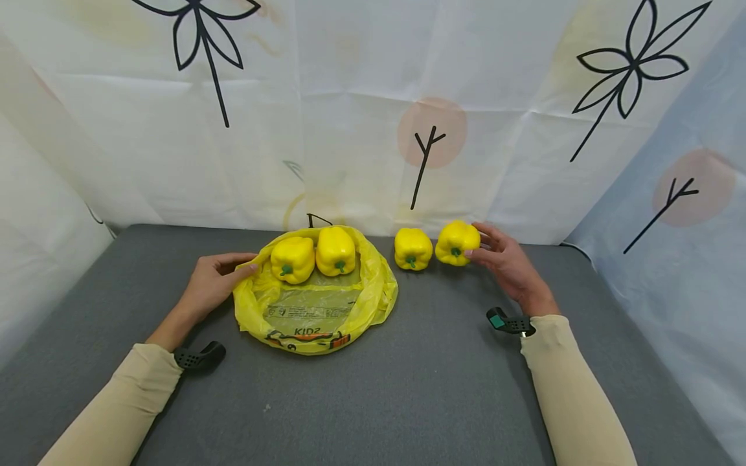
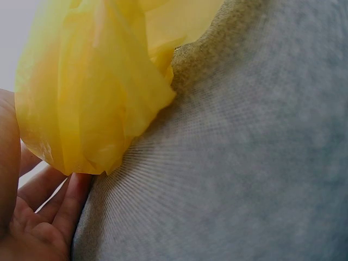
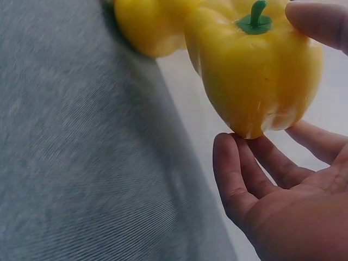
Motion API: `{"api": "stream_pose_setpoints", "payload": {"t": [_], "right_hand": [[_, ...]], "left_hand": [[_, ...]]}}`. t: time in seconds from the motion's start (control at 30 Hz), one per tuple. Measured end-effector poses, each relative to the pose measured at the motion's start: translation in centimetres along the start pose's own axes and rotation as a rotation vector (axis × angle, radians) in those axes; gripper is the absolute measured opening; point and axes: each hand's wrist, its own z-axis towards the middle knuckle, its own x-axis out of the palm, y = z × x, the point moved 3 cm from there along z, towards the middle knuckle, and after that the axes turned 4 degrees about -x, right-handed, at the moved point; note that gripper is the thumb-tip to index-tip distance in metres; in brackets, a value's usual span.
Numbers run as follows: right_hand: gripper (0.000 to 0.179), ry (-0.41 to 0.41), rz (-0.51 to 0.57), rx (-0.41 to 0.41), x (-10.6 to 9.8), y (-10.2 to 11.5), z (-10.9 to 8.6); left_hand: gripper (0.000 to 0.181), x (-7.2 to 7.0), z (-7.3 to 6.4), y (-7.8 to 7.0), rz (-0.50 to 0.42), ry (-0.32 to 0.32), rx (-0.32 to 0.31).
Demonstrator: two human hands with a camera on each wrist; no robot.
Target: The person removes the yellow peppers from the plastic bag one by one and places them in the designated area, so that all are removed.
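A yellow plastic bag [image 1: 380,291] sits with its mouth wide on the left half of the table. Two yellow bell peppers lie inside it, one on the left [image 1: 293,260] and one on the right [image 1: 335,251]. My left hand [image 1: 211,282] pinches the bag's left rim, thumb on the near side and fingers behind. With thumb and fingertips my right hand [image 1: 511,266] holds another yellow bell pepper [image 1: 456,243], its green stem facing me. In the right wrist view, that pepper [image 3: 255,70] appears raised off the table. Just left of it stands a further bell pepper [image 1: 413,250].
The grey table [image 1: 431,388] ends at a white printed cloth [image 1: 350,142] hanging along the back. More cloth [image 1: 670,259] closes off the right side, and a white sheet [image 1: 41,239] hangs on the left. Each wrist wears a black band [image 1: 509,322].
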Motion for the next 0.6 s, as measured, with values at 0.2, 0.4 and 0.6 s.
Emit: {"api": "stream_pose_setpoints", "payload": {"t": [0.2,0.4,0.6], "right_hand": [[0.079,0.026,-0.003,0.028,-0.1,-1.5,0.3],[0.08,0.038,-0.009,0.047,0.1,-2.6,0.7],[0.083,0.038,-0.03,0.052,0.4,-3.0,0.9]], "left_hand": [[0.044,0.0,0.0,0.0,0.0,-0.002,0.008],[0.044,0.0,0.0,0.0,-0.008,0.0,0.013],[0.044,0.0,0.0,0.1,-0.008,-0.001,0.011]]}}
